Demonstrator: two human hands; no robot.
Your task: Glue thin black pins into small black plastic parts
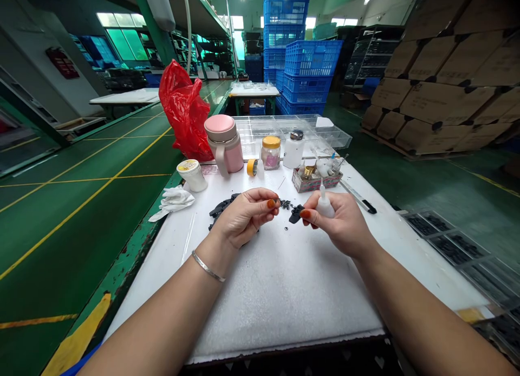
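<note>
My left hand (247, 213) is pinched at the fingertips on a tiny dark piece (276, 201), too small to make out clearly. In my right hand (341, 221), a black moulded part (296, 214) is gripped between thumb and fingers. The same hand also holds a small white squeeze bottle (325, 205), its thin nozzle pointing up. Between the hands lies a loose cluster of small black rings (286, 204), with a single ring (286, 228) nearer me. A pile of black parts (221, 207) is partly hidden behind my left hand.
Around the white tabletop (284, 305) stand a pink mug (231, 148), a yellow-lidded jar (271, 153), a white bottle (293, 151), a tape roll (252, 167) and a box of small bottles (317, 179). A white glove (174, 200) and a cutter knife (359, 196) lie near the edges.
</note>
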